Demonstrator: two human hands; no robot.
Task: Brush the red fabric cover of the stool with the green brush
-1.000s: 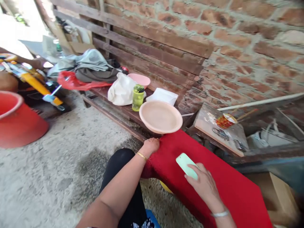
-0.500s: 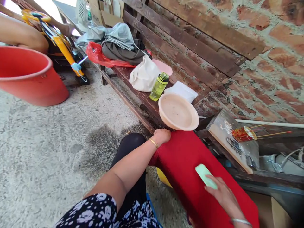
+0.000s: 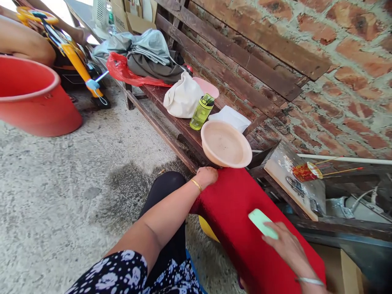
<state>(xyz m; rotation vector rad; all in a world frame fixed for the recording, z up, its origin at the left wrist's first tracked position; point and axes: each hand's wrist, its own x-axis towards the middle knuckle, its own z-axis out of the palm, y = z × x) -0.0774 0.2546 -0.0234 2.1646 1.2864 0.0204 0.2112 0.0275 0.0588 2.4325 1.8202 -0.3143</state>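
Across the long bright red velvety cloth [image 3: 235, 196], little change: view shifted a touch since half a second ago, but the pale mint-green rounded rectangular block [image 3: 255, 220] sits on nearly the same patch, so the work looks local to that spot. Right hand [image 3: 284, 243] slightly blurred, thumb and fingers closed over the block's near end. Left hand [image 3: 207, 175] stays curled at the cloth's far left edge, seemingly gripping fabric; fingertips hidden. Main obstacle: shallow peach plastic basin [image 3: 226, 143] at the cloth's far end, just beside the left knuckles, likely crowding them. Beyond it, on the dark brown wooden bench [image 3: 154, 96], translucent lime-green bottle [image 3: 200, 114] and white fabric bag [image 3: 183, 96]. Right of cloth: wooden board [image 3: 278, 163] with red-and-gold cup [image 3: 301, 172]. Large red plastic tub [image 3: 33, 110] well apart.
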